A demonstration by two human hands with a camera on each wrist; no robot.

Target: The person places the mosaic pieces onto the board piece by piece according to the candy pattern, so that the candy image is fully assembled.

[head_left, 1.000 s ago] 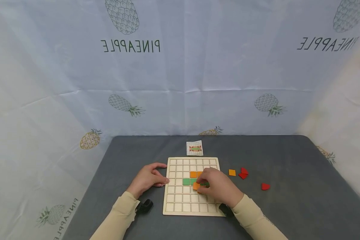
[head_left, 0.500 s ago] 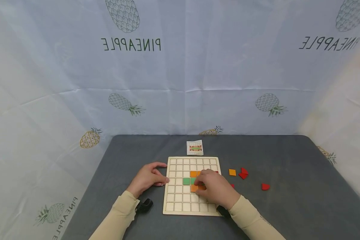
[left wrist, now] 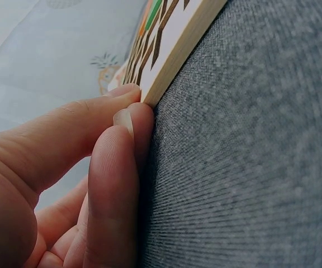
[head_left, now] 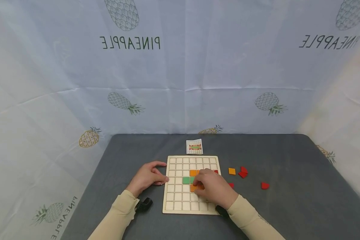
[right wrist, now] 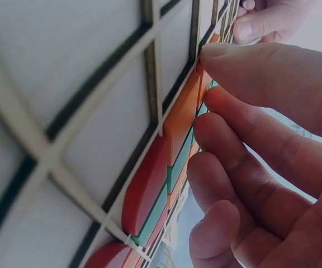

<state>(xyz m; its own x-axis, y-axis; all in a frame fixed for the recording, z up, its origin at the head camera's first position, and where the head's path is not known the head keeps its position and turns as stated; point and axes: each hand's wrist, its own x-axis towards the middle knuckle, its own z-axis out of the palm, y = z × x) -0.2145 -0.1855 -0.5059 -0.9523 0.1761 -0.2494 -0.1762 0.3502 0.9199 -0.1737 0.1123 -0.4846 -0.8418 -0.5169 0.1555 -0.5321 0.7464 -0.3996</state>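
My left hand (head_left: pixel 147 176) grips the left edge of a pale wooden grid board (head_left: pixel 178 196). In the left wrist view, thumb and fingers meet at the board's edge (left wrist: pixel 172 72). Over the board's middle-right cells, my right hand (head_left: pixel 213 186) touches an orange square tile (head_left: pixel 193 188) seated below the green row. The right wrist view shows the thumb on the orange tile and the other fingers loosely bent over the green tiles. A green tile (head_left: pixel 186 180) and another orange tile (head_left: pixel 193 173) lie in cells; the hand hides part of the pattern. A red tile (right wrist: pixel 145 187) sits in its cell.
Behind the board lies a small pattern card (head_left: pixel 194 147). To its right on the grey table (head_left: pixel 288 213) are a loose orange tile (head_left: pixel 232 171), red pieces (head_left: pixel 243 174), another red piece (head_left: pixel 265 185), and one red piece (head_left: pixel 231 185) close beside the right hand.
The orange tile in my right fingers has gone from tilted above the board to flat in a cell below the green row. My right hand shifted slightly left; the left hand stayed put.
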